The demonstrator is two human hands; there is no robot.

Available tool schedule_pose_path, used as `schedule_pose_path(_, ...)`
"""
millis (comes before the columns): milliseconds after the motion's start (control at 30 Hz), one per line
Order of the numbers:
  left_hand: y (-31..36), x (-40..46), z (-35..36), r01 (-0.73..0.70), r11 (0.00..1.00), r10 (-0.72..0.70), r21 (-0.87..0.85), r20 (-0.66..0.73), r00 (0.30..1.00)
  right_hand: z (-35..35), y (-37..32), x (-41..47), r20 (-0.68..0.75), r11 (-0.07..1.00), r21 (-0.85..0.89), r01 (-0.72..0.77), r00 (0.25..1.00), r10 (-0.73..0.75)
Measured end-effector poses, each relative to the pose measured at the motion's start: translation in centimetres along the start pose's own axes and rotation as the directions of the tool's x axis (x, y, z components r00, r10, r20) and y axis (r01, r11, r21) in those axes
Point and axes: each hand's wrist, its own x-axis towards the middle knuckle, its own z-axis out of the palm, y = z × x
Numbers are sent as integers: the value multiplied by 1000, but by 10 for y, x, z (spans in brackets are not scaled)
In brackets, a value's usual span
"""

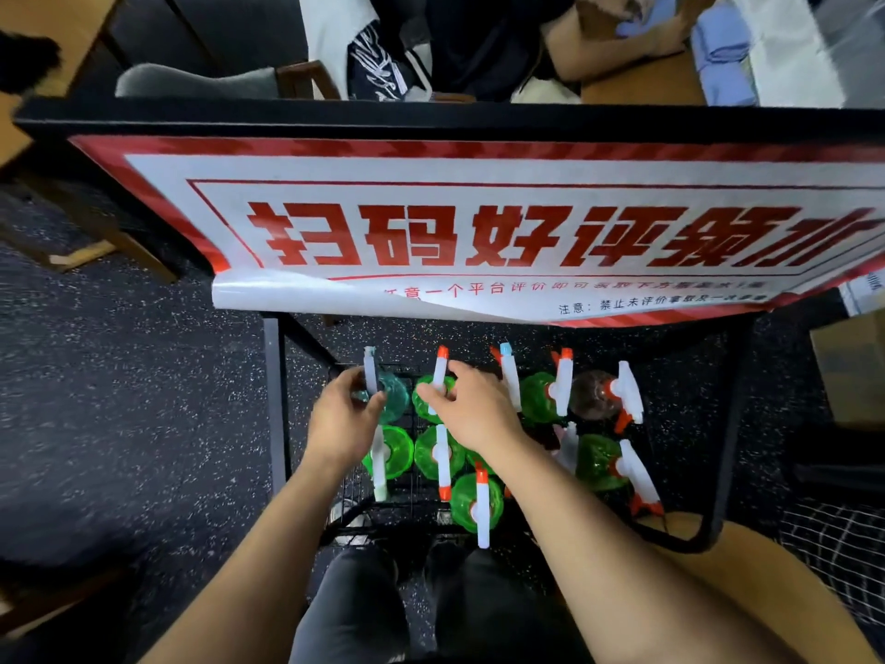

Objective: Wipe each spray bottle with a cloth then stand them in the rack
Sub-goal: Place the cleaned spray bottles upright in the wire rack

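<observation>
Two bare hands, left hand [346,419] and right hand [474,409]; one black wire rack [383,512]; one red-and-white printed paper poster [479,232]. The translucent plastic spray bottles number about ten: seven green, one teal [395,397], one brown [591,393], one too hidden to colour

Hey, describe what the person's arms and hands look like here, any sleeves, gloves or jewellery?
Both forearms are bare up to the bottom edge of the picture, with no sleeves in view. The left hand and the right hand wear no gloves, and no rings, watch or bracelet show on the fingers or wrists. No markings are visible.
</observation>
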Motion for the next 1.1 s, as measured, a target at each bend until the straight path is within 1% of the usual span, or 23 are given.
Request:
schedule_pose_path(100,1,1,1,28,999,-28,16,9,1000,8,0,10,-2,999,-35,-31,1000,31)
schedule_pose_path(200,2,2,1,46,999,-46,-3,38,998,13,2,15,-14,995,-80,-52,999,51)
schedule_pose_path(333,1,4,2,50,999,-51,21,36,998,12,6,16,-48,989,-147,-2,999,-5)
schedule_pose_path(500,-5,9,0,48,998,-51,49,71,996,8,4,13,-26,995,-96,35,999,-38)
schedule_pose_path(633,-3,7,0,45,998,-49,48,76,996,8,3,12,-15,998,-62,18,1000,-19)
schedule_pose_path(700,-3,5,-3,19,999,-21,27,73,997,6,3,10,-13,999,-37,8,1000,-8)
schedule_pose_path(833,-2,2,-10,-49,998,48,45,27,998,-9,2,1,18,995,-94,32,999,-31)
schedule_pose_path(900,4,-2,-15,-84,995,85,46,-27,996,-24,5,-4,-44,995,-92,46,998,-50)
schedule_pose_path(933,9,-5,-17,-117,992,120,47,-67,991,-35,9,-9,-112,996,-68,59,991,-67)
schedule_pose_path(1000,21,-11,-17,-194,980,198,45,-118,973,-57,18,-18,-283,997,7,80,956,-75)
schedule_pose_path(1067,31,-14,-8,-267,962,271,55,-105,957,-73,32,-22,-386,997,49,64,922,-40)
schedule_pose_path(1100,36,-15,-1,-292,955,295,50,-73,953,-77,39,-22,-381,999,45,29,925,-10)
